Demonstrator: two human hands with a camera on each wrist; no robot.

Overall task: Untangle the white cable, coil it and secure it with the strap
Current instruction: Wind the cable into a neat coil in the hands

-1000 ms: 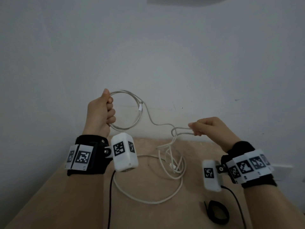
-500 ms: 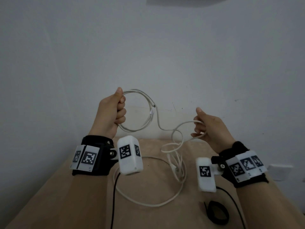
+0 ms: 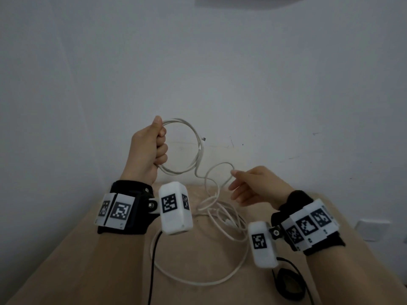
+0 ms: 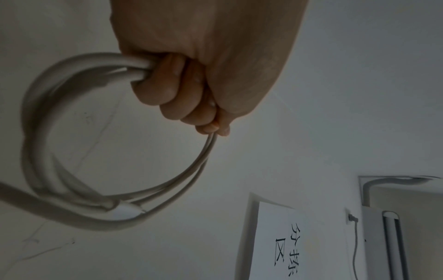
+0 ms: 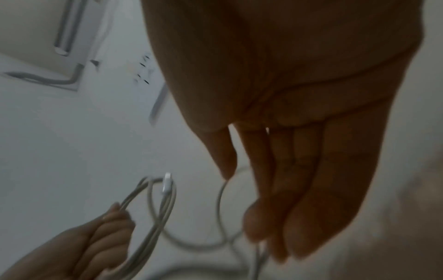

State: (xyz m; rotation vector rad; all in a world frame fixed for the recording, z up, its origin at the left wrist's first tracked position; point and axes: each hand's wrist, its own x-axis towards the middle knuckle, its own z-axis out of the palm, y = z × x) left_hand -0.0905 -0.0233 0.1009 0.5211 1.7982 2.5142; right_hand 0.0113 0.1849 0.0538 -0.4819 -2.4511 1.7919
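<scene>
The left hand (image 3: 147,150) grips a few coiled turns of the white cable (image 3: 193,148) in a closed fist, above the table (image 3: 66,260). The right hand (image 3: 257,186), fingers loosely straight, holds nothing (a loop hangs just beside its fingertips). The rest of the cable lies tangled on the table, and the black strap (image 3: 288,282) lies at its near right.

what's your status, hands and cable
Left hand grips coiled loops of white cable. Right hand open, beside slack. Rest tangled on table. Strap unused.
</scene>
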